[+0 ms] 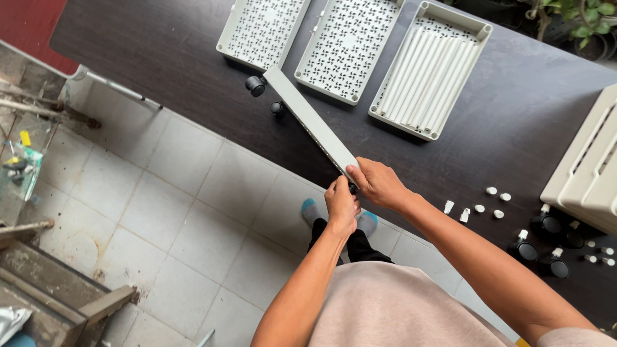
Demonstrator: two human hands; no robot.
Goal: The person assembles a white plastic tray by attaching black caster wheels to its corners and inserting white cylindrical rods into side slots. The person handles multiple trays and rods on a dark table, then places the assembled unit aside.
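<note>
fingers: both hands clamped on the near end of the grey panel (312,122), right hand (379,183) on top, left hand (340,204) under; probably pinching a caster there, hard to see
panel: angled over the bench (514,115) edge, two casters (256,85) on the far end
handling: stiff, light plastic, long lever, so grip near the end you're working on
around: perforated trays (347,48), tray of white tubes (429,71), loose casters (527,249)

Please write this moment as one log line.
left hand: grips tray end | right hand: grips same end | tray: tilted, two casters fitted

The long grey shelf panel (312,122) looks like matt moulded plastic, as do the perforated trays (347,48). The dark table (508,115) is smooth with a dull sheen. Black castor wheels (256,85) look glossy. Floor tiles (186,205) are matt, stained.
</note>
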